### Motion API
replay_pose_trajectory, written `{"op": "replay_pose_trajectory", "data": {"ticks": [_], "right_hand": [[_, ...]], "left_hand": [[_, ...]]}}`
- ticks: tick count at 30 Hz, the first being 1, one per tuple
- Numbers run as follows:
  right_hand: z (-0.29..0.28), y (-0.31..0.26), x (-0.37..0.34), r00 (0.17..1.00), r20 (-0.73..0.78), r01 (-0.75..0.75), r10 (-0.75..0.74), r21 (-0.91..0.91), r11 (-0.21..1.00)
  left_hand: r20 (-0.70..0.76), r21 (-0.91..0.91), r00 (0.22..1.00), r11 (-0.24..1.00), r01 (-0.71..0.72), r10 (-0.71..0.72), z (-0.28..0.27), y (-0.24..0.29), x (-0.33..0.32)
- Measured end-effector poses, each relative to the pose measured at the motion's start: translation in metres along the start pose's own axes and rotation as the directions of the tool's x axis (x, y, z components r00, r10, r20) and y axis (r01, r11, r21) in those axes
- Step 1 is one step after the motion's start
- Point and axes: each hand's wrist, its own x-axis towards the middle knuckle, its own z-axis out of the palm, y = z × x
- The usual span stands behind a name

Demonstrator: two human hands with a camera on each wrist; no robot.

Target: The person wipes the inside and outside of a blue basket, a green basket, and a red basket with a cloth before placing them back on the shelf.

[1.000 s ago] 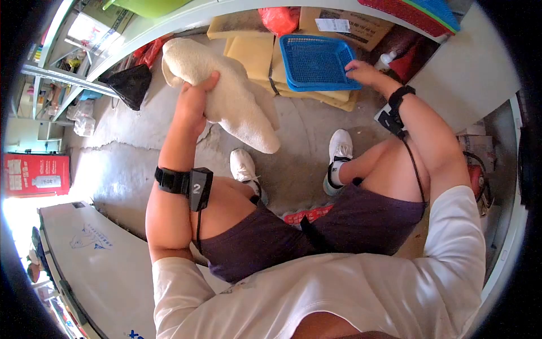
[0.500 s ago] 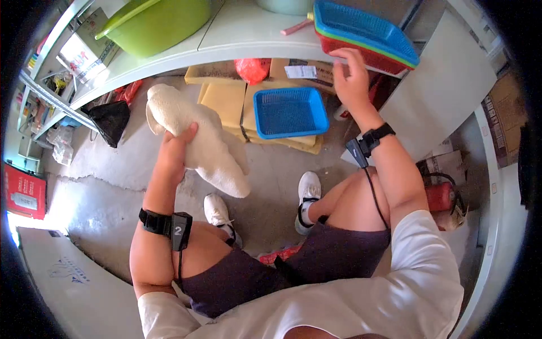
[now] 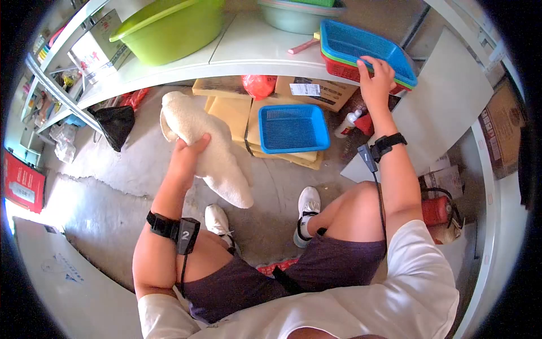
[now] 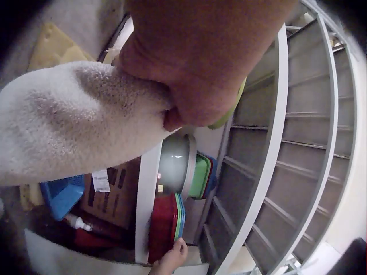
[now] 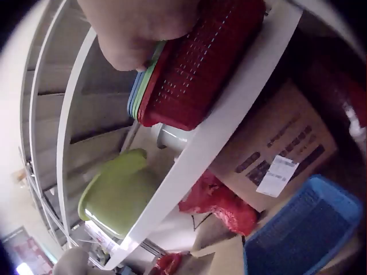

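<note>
My left hand (image 3: 189, 158) grips a folded cream terry towel (image 3: 209, 141), thumb lying across its top, and holds it over the floor in front of my legs. In the left wrist view the towel (image 4: 74, 120) bulges out beyond the fingers. My right hand (image 3: 377, 82) is up at the front rim of a stack of plastic baskets (image 3: 361, 48) on the shelf's right end. Blue is uppermost, with green and red below. Its fingers are loosely bent at the rim. In the right wrist view this hand (image 5: 143, 28) overlaps the stack's edge.
A blue basket (image 3: 293, 129) sits on yellow foam-like slabs (image 3: 231, 121) under the shelf (image 3: 248, 42). A red bag (image 3: 259, 86), a cardboard box (image 3: 339, 93) and a white bottle (image 3: 347, 123) are near it. A green tub (image 3: 169, 28) stands on the shelf.
My right hand has left the blue basket below the shelf and risen to the basket stack, moving right along its front. The view has tilted up towards the shelf. My left hand still holds the towel.
</note>
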Motion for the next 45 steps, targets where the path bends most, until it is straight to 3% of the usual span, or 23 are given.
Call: {"op": "replay_pose_trajectory", "data": {"ticks": [5,12,15,16,19,21,25,29,34,37,39,40,41,43,45], "right_hand": [[-0.002,-0.004,0.007,0.992,-0.124,0.012,-0.005,0.053,0.999],[-0.030,-0.031,0.027,0.961,-0.272,0.135,-0.039,0.342,0.930],[-0.052,-0.067,0.024,0.927,-0.343,0.282,-0.149,0.377,0.882],[-0.062,-0.083,0.021,0.896,-0.363,0.391,-0.256,0.368,0.844],[-0.081,-0.117,-0.006,0.798,-0.271,0.598,-0.538,0.475,0.646],[-0.086,-0.133,-0.032,0.712,-0.194,0.635,-0.675,0.587,0.502],[-0.104,-0.149,-0.052,0.682,-0.166,0.623,-0.713,0.642,0.446],[-0.099,-0.144,-0.053,0.634,-0.034,0.582,-0.773,0.678,0.448],[-0.088,-0.131,-0.040,0.663,0.081,0.429,-0.744,0.774,0.466],[-0.080,-0.128,-0.042,0.697,0.137,0.355,-0.704,0.787,0.505],[-0.069,-0.125,-0.043,0.710,0.159,0.309,-0.686,0.805,0.506],[-0.066,-0.123,-0.041,0.673,0.218,0.294,-0.707,0.798,0.526],[-0.061,-0.120,-0.041,0.712,0.216,0.279,-0.668,0.786,0.551],[-0.045,-0.110,-0.045,0.787,0.218,0.230,-0.578,0.765,0.602],[-0.015,-0.063,-0.046,0.865,0.252,0.156,-0.433,0.687,0.710]], "left_hand": [[-0.013,0.001,1.000,1.000,0.015,-0.015,0.004,0.003,-0.002],[0.036,0.006,0.999,1.000,-0.029,0.029,0.003,-0.004,0.003],[0.032,-0.061,0.999,0.997,-0.042,0.044,0.008,0.000,0.003],[0.022,-0.095,0.999,0.995,-0.039,0.042,0.013,0.002,0.001],[0.078,-0.439,0.997,0.897,0.060,-0.028,0.019,0.011,-0.003],[0.189,-0.493,0.982,0.862,0.119,-0.027,0.005,-0.002,0.007],[0.274,-0.576,0.962,0.804,0.148,0.019,-0.005,-0.011,0.013],[0.241,-0.711,0.965,0.696,0.101,0.106,0.006,0.007,0.000],[0.325,-0.590,0.937,0.802,0.096,0.128,-0.006,0.002,-0.004],[0.279,-0.169,0.960,0.985,0.033,0.015,0.003,0.002,-0.016],[0.235,-0.246,0.968,0.958,0.147,-0.088,0.003,-0.001,-0.011],[0.215,-0.268,0.966,0.943,0.196,-0.140,-0.001,-0.004,-0.006],[0.195,-0.287,0.962,0.927,0.242,-0.190,-0.003,-0.005,-0.001],[0.084,-0.302,0.983,0.936,0.182,-0.164,-0.004,-0.006,0.008],[0.011,-0.309,0.984,0.936,0.171,-0.176,-0.018,-0.014,0.013]]}}
